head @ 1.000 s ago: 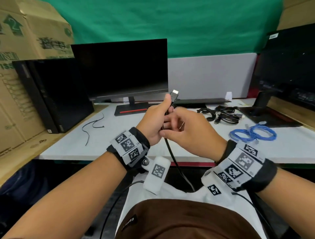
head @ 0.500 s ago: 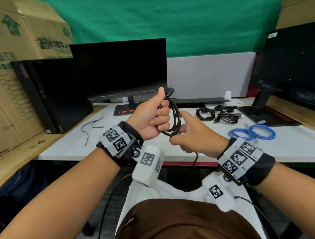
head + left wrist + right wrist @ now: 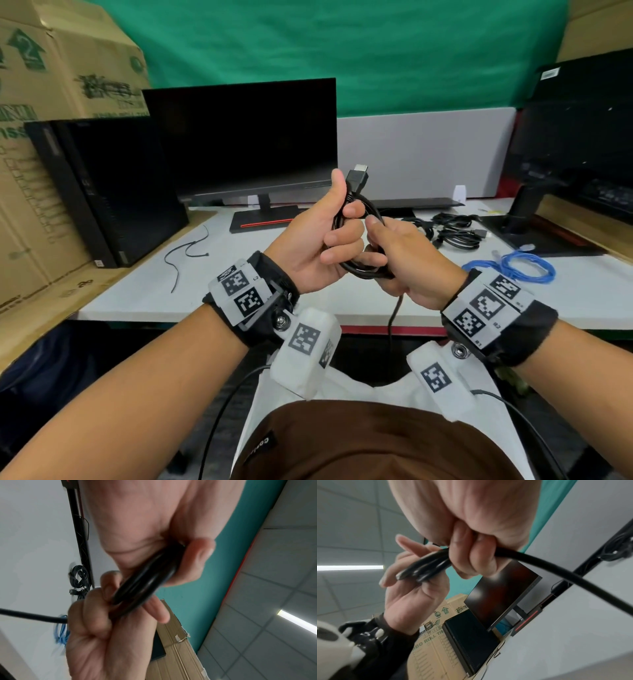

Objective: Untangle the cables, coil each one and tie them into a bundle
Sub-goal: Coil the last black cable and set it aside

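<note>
Several loops of the black cable [image 3: 363,267] sit in my left hand [image 3: 318,240], fingers curled round them above the table [image 3: 137,301] edge; my right hand [image 3: 407,263] pinches the hanging tail. Coiling's underway; next I'd feed another loop.

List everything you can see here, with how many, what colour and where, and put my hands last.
Black cable: one, black, part-coiled, tail hanging below desk edge.
Coiled cables: a pile, black, desk right of centre.
Blue cable: one, blue, desk right.
Cable ties: thin, black, desk left.
Monitors: two, black, desk centre and right.
Computer tower: one, black, left.
Cardboard boxes: brown, left.
Desk: one, white.
Left hand: grips coil.
Right hand: grips coil.
</note>
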`<state>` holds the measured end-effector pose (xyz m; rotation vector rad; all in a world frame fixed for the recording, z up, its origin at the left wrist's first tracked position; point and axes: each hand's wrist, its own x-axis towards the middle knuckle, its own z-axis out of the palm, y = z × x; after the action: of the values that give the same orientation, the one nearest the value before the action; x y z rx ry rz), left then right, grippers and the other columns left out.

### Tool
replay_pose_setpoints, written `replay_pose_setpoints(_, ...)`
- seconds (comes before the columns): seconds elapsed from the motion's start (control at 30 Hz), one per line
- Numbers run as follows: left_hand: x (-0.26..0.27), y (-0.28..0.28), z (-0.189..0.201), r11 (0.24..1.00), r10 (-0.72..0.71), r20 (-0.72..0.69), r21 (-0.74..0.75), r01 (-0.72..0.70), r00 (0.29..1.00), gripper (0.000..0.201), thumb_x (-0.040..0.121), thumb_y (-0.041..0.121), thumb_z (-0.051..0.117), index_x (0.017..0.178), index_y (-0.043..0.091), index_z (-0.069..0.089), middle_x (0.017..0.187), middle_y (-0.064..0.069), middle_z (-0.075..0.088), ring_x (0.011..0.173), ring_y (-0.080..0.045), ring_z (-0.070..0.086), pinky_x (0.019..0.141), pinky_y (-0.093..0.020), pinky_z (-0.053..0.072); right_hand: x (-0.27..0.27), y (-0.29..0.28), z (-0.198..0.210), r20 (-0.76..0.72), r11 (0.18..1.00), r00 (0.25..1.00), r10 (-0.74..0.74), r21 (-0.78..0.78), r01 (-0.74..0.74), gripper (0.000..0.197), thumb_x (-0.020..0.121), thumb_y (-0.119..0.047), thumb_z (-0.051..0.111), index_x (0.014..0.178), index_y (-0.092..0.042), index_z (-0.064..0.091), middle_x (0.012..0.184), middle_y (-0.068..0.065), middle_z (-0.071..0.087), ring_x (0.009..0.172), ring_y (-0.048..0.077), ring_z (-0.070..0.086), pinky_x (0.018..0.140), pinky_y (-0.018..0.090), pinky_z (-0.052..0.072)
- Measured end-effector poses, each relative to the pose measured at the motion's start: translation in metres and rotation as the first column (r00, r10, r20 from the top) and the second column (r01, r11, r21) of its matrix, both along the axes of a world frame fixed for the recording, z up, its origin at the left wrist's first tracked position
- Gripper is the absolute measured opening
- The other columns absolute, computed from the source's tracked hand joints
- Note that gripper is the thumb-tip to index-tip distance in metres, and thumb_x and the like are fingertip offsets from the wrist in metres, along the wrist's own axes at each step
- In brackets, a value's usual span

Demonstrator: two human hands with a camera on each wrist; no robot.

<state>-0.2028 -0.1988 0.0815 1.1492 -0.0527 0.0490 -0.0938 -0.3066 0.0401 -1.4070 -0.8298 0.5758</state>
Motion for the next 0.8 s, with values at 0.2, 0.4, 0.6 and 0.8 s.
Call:
replay_pose_setpoints(0.2,-0.018,0.021,0.026,0.958,-0.055,0.018,0.282,0.048,0.998,0.056,0.094,0.067,0.027,0.064,0.023,0.043,0.034,0.012,0.025,0.03,-0.01,0.007,0.039,-0.018,0.015,0.026,-0.02,0.002,0.319,0.753,0.754,0.574,-0.569,-0.332,0.062,0.087,-0.074,0.039,0.082,-0.016,0.062,0.06,0.005,0.063,0.049,0.02,0.045,0.056,0.025,0.045)
replay_pose_setpoints(0.4,-0.027,0.036,0.035,0.85,-0.049,-0.04,0.523,0.063,0.998,0.05,0.086,0.066,0.038,0.063,0.023,0.041,0.037,0.01,0.024,0.03,-0.007,0.01,0.042,-0.018,0.014,0.079,-0.05,0.004,0.301,0.759,0.872,0.387,-0.64,-0.116,0.041,0.086,-0.055,0.067,0.066,-0.019,0.061,0.056,-0.001,0.037,0.051,0.014,0.037,0.058,0.033,0.05)
replay_pose_setpoints(0.6,-0.006,0.024,0.003,0.74,-0.008,-0.152,0.664,0.108,0.988,0.052,0.093,0.065,0.039,0.067,0.02,0.039,0.041,0.006,0.024,0.032,-0.008,0.011,0.043,-0.015,0.014,0.07,-0.035,0.03,-0.091,0.976,0.994,-0.062,-0.214,0.042,0.031,0.101,-0.033,0.053,0.078,-0.013,0.053,0.05,-0.009,0.023,0.037,0.006,0.017,0.033,0.018,0.02)
replay_pose_setpoints(0.8,0.015,0.023,-0.019,0.793,0.215,-0.157,0.605,-0.079,0.964,0.058,0.096,0.07,0.031,0.068,0.02,0.039,0.044,0.005,0.025,0.034,-0.01,0.013,0.043,-0.016,0.016,0.02,-0.027,0.046,-0.127,0.995,0.988,0.088,0.049,-0.082,0.026,0.102,-0.01,0.042,0.11,0.006,0.061,0.063,-0.002,0.046,0.047,0.01,0.027,0.043,0.023,0.036)
